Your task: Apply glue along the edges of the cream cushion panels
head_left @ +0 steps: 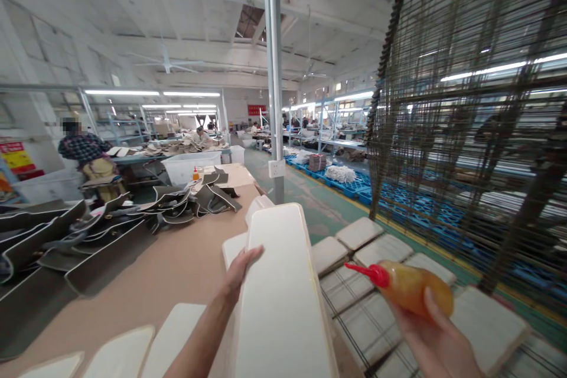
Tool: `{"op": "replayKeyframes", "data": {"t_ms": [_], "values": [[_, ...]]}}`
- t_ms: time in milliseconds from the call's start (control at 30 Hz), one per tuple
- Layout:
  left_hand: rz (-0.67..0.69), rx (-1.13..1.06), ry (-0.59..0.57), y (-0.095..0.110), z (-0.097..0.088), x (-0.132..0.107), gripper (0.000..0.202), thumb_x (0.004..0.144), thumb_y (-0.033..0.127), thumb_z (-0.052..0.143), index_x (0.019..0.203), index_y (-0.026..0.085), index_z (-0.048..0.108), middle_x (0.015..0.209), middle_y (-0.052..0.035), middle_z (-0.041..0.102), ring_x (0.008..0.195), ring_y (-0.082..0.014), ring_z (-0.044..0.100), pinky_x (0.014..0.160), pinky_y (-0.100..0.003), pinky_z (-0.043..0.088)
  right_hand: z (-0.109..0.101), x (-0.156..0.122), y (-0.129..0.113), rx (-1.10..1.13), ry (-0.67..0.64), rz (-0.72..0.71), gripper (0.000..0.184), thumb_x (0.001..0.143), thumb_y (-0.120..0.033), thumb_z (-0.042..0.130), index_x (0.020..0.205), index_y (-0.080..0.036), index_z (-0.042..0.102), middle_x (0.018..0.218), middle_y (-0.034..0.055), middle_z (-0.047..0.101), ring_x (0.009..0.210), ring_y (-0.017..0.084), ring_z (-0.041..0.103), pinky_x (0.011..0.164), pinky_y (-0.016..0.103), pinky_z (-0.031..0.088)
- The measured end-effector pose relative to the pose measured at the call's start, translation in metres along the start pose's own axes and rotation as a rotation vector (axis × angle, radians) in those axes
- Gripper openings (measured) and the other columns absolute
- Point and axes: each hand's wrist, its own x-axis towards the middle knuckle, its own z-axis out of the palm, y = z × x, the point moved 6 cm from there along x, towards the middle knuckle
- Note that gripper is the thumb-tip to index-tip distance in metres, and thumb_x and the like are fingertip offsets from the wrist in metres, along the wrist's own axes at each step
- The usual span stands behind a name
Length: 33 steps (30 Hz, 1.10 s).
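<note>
A squeeze bottle (pixel 414 288) of amber liquid with a red pointed nozzle lies tilted in my right hand (pixel 436 331). Its tip points left, above pale pads on a wire rack. My left hand (pixel 241 271) grips the left edge of a long white panel (pixel 279 289) with rounded corners, thumb on top and other fingers mostly hidden. A yellowish line runs along the panel's right edge, and more panels appear stacked beneath it. Other white panels (pixel 119 351) lie on the brown table at the lower left.
Dark grey pieces with pale edges (pixel 106 242) are heaped on the brown table (pixel 128 289). Another red-tipped bottle (pixel 195 173) stands farther back. A metal post (pixel 273 71) rises ahead. At right, a tall wire rack (pixel 460 88) stands over pale pads (pixel 487 325). A person (pixel 84 147) works at left.
</note>
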Motion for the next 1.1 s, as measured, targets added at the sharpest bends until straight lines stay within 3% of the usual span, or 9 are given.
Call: {"op": "replayKeyframes", "data": {"t_ms": [100, 333, 533, 700, 933, 1100], "values": [[-0.023, 0.045, -0.013, 0.005, 0.003, -0.005, 0.046, 0.068, 0.024, 0.068, 0.109, 0.007, 0.059, 0.079, -0.0123, 0.071, 0.054, -0.0201, 0.065, 0.051, -0.028, 0.051, 0.024, -0.004, -0.004, 0.064, 0.041, 0.011, 0.043, 0.065, -0.023, 0.077, 0.105, -0.018, 0.061, 0.109, 0.006, 0.061, 0.101, 0.02, 0.056, 0.079, 0.029, 0.052], [-0.026, 0.1, -0.062, 0.013, 0.016, -0.016, 0.041, 0.065, 0.02, 0.067, 0.105, 0.008, 0.063, 0.075, -0.0122, 0.07, 0.051, -0.0185, 0.063, 0.047, -0.025, 0.048, 0.085, 0.007, -0.04, -0.068, -0.211, -0.306, 0.042, 0.058, -0.024, 0.082, 0.096, -0.02, 0.065, 0.094, 0.0008, 0.064, 0.088, 0.015, 0.058, 0.082, 0.024, 0.048], [-0.043, 0.163, -0.121, 0.016, 0.03, -0.018, 0.041, 0.062, 0.024, 0.07, 0.1, 0.008, 0.065, 0.072, -0.0115, 0.07, 0.05, -0.0179, 0.062, 0.044, -0.024, 0.047, 0.113, 0.019, -0.062, -0.121, -0.295, -0.455, 0.036, 0.056, -0.021, 0.083, 0.088, -0.019, 0.066, 0.09, 0.0001, 0.063, 0.083, 0.014, 0.057, 0.083, 0.026, 0.046], [-0.034, 0.146, -0.091, 0.015, 0.031, -0.013, 0.041, 0.062, 0.022, 0.07, 0.101, 0.009, 0.066, 0.073, -0.0129, 0.07, 0.049, -0.0188, 0.061, 0.043, -0.025, 0.047, 0.113, 0.015, -0.063, -0.168, -0.313, -0.469, 0.038, 0.056, -0.021, 0.082, 0.09, -0.019, 0.065, 0.087, 0.0, 0.063, 0.082, 0.014, 0.057, 0.077, 0.023, 0.047], [-0.062, 0.136, -0.131, 0.015, 0.03, -0.009, 0.036, 0.069, 0.02, 0.064, 0.102, 0.007, 0.064, 0.072, -0.0108, 0.07, 0.05, -0.0171, 0.062, 0.047, -0.024, 0.048, 0.092, 0.002, -0.048, -0.224, -0.28, -0.4, 0.033, 0.053, -0.025, 0.084, 0.079, -0.017, 0.065, 0.076, 0.003, 0.063, 0.069, 0.014, 0.058, 0.07, 0.023, 0.049], [-0.069, 0.126, -0.134, 0.011, 0.024, -0.002, 0.04, 0.068, 0.022, 0.066, 0.105, 0.008, 0.064, 0.077, -0.0112, 0.071, 0.053, -0.0182, 0.063, 0.049, -0.025, 0.049, 0.077, -0.009, -0.035, -0.238, -0.245, -0.316, 0.037, 0.052, -0.025, 0.084, 0.084, -0.019, 0.066, 0.077, 0.0026, 0.064, 0.068, 0.015, 0.06, 0.063, 0.023, 0.051]]}}
